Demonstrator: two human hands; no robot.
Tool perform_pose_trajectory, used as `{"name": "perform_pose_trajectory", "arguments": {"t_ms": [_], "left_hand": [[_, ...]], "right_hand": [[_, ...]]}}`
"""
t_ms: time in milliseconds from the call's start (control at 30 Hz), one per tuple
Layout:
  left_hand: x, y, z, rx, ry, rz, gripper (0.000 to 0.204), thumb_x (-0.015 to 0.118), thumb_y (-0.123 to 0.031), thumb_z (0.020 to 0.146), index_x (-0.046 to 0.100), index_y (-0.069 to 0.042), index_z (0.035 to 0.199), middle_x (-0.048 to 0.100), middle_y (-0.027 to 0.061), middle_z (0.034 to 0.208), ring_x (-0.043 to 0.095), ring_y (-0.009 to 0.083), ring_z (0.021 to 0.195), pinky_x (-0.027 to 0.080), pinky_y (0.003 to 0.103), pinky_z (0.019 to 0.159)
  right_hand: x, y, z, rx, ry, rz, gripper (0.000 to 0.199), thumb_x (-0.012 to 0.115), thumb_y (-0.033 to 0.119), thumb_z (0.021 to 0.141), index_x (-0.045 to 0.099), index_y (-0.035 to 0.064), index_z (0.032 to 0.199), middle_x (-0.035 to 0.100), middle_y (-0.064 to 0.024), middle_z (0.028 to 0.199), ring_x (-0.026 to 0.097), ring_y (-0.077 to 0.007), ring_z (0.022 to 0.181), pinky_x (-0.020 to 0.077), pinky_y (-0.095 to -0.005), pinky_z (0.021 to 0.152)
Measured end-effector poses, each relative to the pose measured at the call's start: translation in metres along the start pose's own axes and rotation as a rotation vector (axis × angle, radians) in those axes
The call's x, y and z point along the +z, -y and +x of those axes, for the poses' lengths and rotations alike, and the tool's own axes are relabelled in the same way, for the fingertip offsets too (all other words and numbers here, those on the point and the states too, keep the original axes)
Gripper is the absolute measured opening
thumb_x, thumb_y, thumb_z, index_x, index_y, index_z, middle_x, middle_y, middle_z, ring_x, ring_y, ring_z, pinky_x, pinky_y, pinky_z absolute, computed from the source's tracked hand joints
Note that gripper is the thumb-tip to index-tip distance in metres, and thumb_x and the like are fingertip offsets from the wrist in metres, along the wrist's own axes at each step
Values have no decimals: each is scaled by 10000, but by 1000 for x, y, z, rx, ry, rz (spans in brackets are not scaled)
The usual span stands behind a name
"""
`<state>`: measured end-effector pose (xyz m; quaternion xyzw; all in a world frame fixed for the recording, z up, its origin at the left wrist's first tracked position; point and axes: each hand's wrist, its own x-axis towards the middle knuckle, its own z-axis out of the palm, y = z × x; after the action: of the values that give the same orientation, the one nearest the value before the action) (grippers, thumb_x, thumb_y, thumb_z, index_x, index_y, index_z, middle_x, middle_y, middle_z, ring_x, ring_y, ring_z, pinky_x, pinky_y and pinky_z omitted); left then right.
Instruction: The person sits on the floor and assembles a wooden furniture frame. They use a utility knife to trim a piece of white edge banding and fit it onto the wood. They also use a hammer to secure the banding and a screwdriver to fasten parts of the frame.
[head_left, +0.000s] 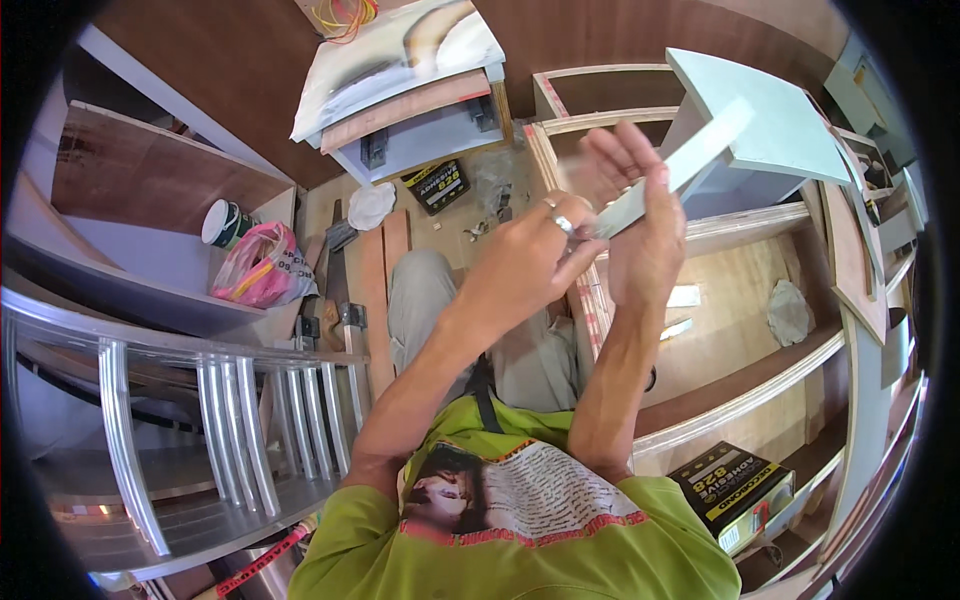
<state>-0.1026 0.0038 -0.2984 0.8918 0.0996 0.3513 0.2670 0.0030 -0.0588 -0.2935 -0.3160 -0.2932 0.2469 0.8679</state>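
Note:
A narrow pale strip [695, 160] slants up and to the right in front of my chest, its far end smeared by motion. My left hand [550, 245], with a ring on one finger, is closed at the strip's near end; its fingertips are partly hidden. Around the strip's middle is my right hand [645, 235], the thumb over it and the fingers raised and slightly blurred behind. Below my right hand stands an open wooden frame [740, 380] with plywood edges. A pale-topped cabinet box [750, 110] rises just beyond the strip.
An aluminium ladder [180, 350] lies along my left. Beyond it are a pink plastic bag [262, 265] and a white tub [225, 222]. A small cabinet [420, 130] stands ahead, near a black tin [437, 187]. Another tin [730, 490] sits by my right side.

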Motion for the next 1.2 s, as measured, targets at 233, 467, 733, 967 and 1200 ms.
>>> {"name": "perform_pose_trajectory", "arguments": {"t_ms": [233, 467, 733, 967, 1200], "left_hand": [[3, 1, -6, -171, -271, -564, 151, 612, 10, 869, 496, -24, 959, 663, 164, 930, 681, 231, 796, 556, 301, 754], [14, 39, 45, -310, -575, -1060, 155, 595, -27, 888, 517, -17, 1022, 655, 173, 991, 648, 249, 949, 531, 322, 866], [95, 46, 153, -260, -678, -1529, 105, 526, -70, 905, 534, -58, 1009, 656, 112, 921, 584, 228, 928, 457, 362, 803], [170, 30, 206, -275, -508, -1331, 226, 496, -77, 925, 474, -11, 1139, 621, 132, 1026, 611, 206, 943, 539, 319, 801], [172, 38, 211, -170, -520, -784, 147, 489, -49, 889, 572, 0, 1000, 641, 115, 947, 602, 188, 868, 486, 286, 789]], "right_hand": [[-30, 37, 3, -250, -134, 40, 569, 341, 376, 1001, 370, -88, 1328, 585, -254, 1113, 603, -315, 1017, 487, -411, 913], [-64, 94, -37, -632, -291, -34, 538, 375, 358, 991, 309, -4, 1383, 583, -144, 1050, 593, -231, 910, 456, -424, 923], [-97, 124, -64, -905, -160, 186, 467, 411, 331, 992, 345, 67, 1371, 618, -78, 1002, 573, -164, 797, 420, -420, 937], [-101, 106, -49, -724, -250, 60, 510, 338, 394, 1002, 326, 67, 1393, 626, -98, 999, 606, -186, 816, 459, -445, 911], [-100, 86, -33, -572, -339, 89, 572, 316, 411, 1001, 275, 13, 1410, 631, -137, 980, 668, -271, 805, 511, -450, 865]]}}
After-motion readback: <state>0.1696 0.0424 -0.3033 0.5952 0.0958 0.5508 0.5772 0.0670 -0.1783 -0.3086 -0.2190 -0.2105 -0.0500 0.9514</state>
